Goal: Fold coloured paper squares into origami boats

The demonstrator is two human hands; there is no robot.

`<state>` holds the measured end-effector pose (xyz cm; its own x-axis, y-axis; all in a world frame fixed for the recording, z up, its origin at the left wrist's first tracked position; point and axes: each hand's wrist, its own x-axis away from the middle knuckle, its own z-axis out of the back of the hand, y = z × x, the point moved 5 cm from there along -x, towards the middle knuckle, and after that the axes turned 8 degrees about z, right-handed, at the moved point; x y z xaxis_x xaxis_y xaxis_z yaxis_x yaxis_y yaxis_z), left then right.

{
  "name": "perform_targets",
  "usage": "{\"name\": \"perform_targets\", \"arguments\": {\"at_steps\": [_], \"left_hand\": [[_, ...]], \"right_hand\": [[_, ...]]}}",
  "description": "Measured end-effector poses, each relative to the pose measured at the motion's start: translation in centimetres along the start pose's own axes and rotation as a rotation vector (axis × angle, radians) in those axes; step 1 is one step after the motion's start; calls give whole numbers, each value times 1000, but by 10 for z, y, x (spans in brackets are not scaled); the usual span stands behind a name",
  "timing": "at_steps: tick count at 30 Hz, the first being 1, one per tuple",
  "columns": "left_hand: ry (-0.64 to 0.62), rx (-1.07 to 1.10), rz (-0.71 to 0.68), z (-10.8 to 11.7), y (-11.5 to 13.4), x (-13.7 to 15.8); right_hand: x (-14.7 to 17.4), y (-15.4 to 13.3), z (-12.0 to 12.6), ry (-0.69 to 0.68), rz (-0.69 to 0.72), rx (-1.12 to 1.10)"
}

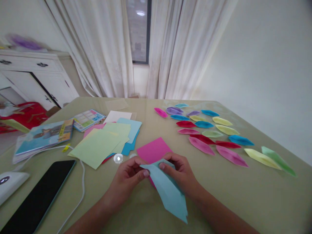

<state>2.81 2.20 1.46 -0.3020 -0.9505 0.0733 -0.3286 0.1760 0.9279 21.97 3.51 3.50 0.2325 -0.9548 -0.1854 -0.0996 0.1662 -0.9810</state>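
A partly folded light blue paper [168, 191] is held up between my two hands, its pointed lower end hanging toward me. My left hand [129, 175] pinches its left corner between thumb and fingers. On its upper right part, my right hand [181, 170] presses with the thumb on top and the fingers behind. Under and behind it, a bright pink paper square [154, 149] lies on the table, partly covered by my hands and the blue paper. Left of that is a pile of coloured paper sheets [97, 146], pale green on top.
Several folded paper boats [204, 124] in many colours spread over the right side of the table [234, 195]. At the left are a phone [41, 195], a white cable [83, 182], a white device [12, 183] and books [46, 136]. A clear round piece [118, 158] lies by the pile.
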Motion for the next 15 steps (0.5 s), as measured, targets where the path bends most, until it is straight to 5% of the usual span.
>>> {"name": "perform_targets", "arguments": {"at_steps": [15], "left_hand": [[-130,-142,-52,-9,6,3]], "right_hand": [[1,-3,-1,-30,104,112]]}}
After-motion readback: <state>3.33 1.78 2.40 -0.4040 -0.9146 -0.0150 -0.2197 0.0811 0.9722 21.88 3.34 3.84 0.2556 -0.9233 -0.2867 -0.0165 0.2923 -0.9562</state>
